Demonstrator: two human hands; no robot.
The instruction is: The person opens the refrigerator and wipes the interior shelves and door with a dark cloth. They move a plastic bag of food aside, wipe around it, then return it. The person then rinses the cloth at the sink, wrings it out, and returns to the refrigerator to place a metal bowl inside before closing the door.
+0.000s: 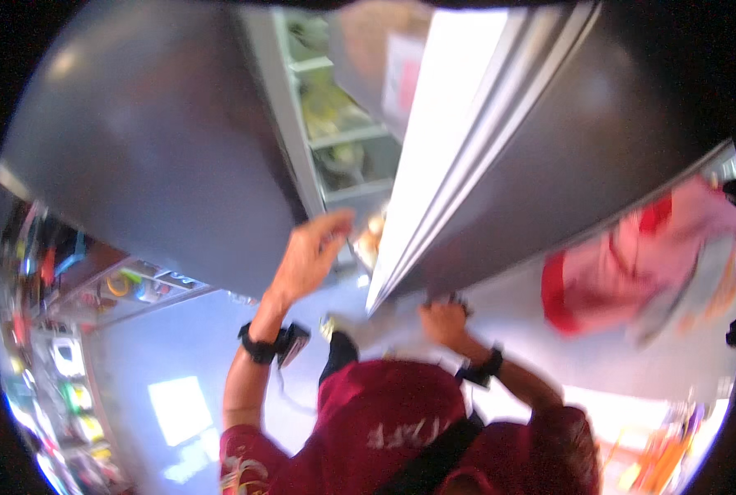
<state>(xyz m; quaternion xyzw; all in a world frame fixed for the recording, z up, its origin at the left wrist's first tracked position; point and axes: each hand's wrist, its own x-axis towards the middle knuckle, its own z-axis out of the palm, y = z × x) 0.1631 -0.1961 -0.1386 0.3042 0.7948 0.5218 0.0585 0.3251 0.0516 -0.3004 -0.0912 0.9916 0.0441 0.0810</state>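
A dark-fronted refrigerator (pixel 157 142) stands before me with its right door (pixel 547 161) partly open, the white inner edge (pixel 439 142) facing the gap. My right hand (pixel 445 322) is closed around what looks like the dark handle on that door's outer face. At the gap's left side my left hand (pixel 309 253) is raised, fingers slightly spread and nothing in them. Inside, shelves (pixel 352 136) hold blurred greenish contents. A brown item with a pink-and-white label (pixel 402 80) is near the door. Small pale rounded things (pixel 373 238) show close to my left fingertips.
Pink and red fabric (pixel 628 260) is beyond the door on the right. Shelving with mixed goods (pixel 139 281) lines the left side. The pale floor (pixel 139 346) bears a bright patch of light. Orange items (pixel 659 458) are at the lower right.
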